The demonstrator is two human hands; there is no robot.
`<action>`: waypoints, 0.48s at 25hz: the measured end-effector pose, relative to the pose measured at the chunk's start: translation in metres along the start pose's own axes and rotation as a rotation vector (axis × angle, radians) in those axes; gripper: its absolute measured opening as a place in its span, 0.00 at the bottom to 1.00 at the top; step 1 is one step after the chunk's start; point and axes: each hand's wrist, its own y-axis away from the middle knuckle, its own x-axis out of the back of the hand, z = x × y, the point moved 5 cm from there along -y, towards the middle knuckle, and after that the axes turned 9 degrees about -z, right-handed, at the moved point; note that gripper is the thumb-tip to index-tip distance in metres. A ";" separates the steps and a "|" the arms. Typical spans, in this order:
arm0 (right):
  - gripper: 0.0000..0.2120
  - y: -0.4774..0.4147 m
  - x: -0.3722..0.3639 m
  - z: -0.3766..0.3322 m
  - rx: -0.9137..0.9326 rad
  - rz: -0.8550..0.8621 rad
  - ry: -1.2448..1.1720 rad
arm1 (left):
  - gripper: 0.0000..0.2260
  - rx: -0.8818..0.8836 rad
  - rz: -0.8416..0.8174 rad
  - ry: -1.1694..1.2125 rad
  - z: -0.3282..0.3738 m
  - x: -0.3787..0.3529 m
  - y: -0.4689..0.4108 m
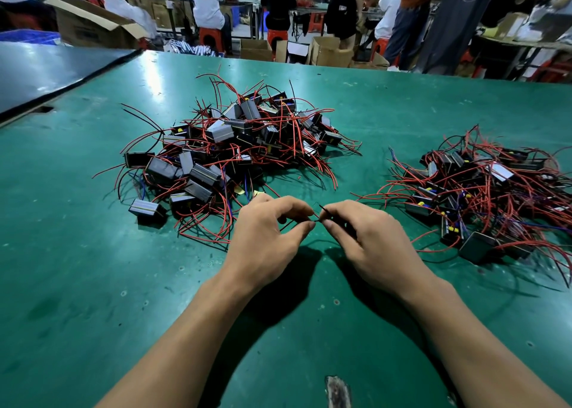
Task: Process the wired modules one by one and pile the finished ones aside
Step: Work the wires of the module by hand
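Observation:
A big heap of black box modules with red and black wires lies on the green table ahead of me. A second, flatter pile of the same modules sits at the right. My left hand and my right hand meet in front of the big heap, fingertips almost touching. Both pinch thin black wire ends between thumb and forefinger. The module these wires belong to is hidden under my hands.
A dark second tabletop adjoins at the far left. Beyond the table's far edge, people sit on red stools among open cardboard boxes. A worn patch marks the table near me.

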 end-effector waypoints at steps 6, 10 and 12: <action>0.08 -0.002 -0.001 -0.001 0.004 -0.025 -0.047 | 0.07 -0.043 0.009 -0.012 -0.001 -0.004 -0.001; 0.04 -0.002 -0.003 0.004 -0.041 -0.030 -0.140 | 0.05 -0.074 -0.008 -0.047 -0.001 -0.008 -0.002; 0.04 -0.002 -0.003 0.006 -0.061 -0.022 -0.154 | 0.04 -0.092 -0.009 -0.061 0.001 -0.010 -0.002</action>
